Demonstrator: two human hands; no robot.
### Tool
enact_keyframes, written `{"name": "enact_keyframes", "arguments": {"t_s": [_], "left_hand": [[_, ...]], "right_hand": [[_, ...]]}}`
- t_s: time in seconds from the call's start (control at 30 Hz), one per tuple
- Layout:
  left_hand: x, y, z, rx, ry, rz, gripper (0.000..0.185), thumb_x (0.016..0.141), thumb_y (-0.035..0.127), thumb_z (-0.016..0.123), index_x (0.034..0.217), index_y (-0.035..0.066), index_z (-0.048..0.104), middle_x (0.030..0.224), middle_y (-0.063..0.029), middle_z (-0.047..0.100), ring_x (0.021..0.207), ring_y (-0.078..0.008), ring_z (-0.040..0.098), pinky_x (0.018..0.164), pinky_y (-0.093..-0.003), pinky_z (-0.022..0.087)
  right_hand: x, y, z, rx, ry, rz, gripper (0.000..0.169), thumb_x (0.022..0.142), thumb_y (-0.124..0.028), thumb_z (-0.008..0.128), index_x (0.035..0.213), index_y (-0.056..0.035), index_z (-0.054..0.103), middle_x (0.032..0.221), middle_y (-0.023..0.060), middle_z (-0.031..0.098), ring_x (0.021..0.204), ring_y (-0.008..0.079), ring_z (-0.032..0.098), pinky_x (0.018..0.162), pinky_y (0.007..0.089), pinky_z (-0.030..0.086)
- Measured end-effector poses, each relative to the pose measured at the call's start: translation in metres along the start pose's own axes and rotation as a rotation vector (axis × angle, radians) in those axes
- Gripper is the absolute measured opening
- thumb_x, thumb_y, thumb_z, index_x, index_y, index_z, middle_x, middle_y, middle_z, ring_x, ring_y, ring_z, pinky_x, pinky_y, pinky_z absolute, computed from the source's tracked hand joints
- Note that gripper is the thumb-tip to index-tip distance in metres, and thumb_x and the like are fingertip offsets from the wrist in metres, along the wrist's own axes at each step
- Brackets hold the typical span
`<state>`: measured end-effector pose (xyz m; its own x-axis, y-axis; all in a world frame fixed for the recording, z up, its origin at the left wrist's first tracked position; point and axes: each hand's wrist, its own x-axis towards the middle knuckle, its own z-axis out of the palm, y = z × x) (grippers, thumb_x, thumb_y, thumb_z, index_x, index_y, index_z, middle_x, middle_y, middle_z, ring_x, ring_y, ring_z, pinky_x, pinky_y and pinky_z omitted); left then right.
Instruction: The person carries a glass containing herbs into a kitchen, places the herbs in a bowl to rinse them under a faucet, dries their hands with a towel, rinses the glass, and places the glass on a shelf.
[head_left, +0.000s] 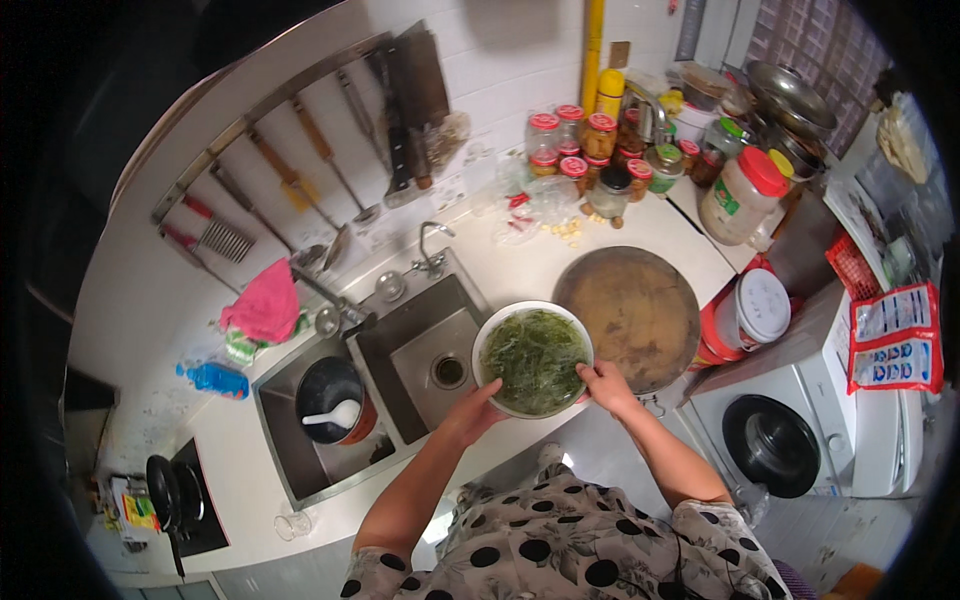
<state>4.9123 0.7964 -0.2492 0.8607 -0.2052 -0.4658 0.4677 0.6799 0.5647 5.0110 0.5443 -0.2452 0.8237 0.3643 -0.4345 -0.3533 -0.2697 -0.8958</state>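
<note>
A round bowl with a white rim (487, 322) is held out in front of me by both hands. Shredded green vegetable strands (534, 360), apparently in liquid, fill it. My left hand (478, 407) grips the rim at the lower left, thumb over the edge. My right hand (604, 386) has the rim at the lower right in the same way. The bowl overlaps the right edge of a steel sink basin (420, 337) and the left edge of a large round wooden board (634, 315). The undersides of my hands and of the bowl are hidden.
Left of the basin, a second sink basin (277, 397) holds a dark pot (319, 386) with a white ladle (334, 415). A faucet (431, 259) rises behind. Lidded jars (600, 139) and garlic cloves (566, 231) lie beyond the board. A glass cup (292, 526) stands near the counter's front edge.
</note>
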Motion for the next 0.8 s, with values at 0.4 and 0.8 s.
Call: {"name": "enact_keyframes", "arguments": {"t_s": [0.4,0.8], "left_hand": [[0.16,-0.018,0.088,0.296,0.014,-0.065,0.055,0.096,0.033,0.055,0.137,0.002,0.037,0.13,-0.014,0.051,0.116,-0.0272,0.056,0.098,-0.0483,0.048],[0.192,-0.021,0.112,0.31,0.077,-0.048,0.055,0.093,0.039,0.06,0.132,0.005,0.043,0.127,-0.0094,0.054,0.109,-0.0247,0.059,0.091,-0.0428,0.052]], "right_hand": [[0.041,0.037,-0.136,0.169,0.26,-0.07,0.03,0.096,-0.015,0.05,0.113,0.0085,0.057,0.095,0.0171,0.066,0.07,0.0223,0.067,0.053,0.03,0.057],[0.048,0.006,-0.16,-0.234,0.403,-0.022,0.036,0.096,-0.023,0.053,0.116,0.0081,0.056,0.101,0.0184,0.064,0.076,0.028,0.066,0.061,0.0358,0.057]]}}
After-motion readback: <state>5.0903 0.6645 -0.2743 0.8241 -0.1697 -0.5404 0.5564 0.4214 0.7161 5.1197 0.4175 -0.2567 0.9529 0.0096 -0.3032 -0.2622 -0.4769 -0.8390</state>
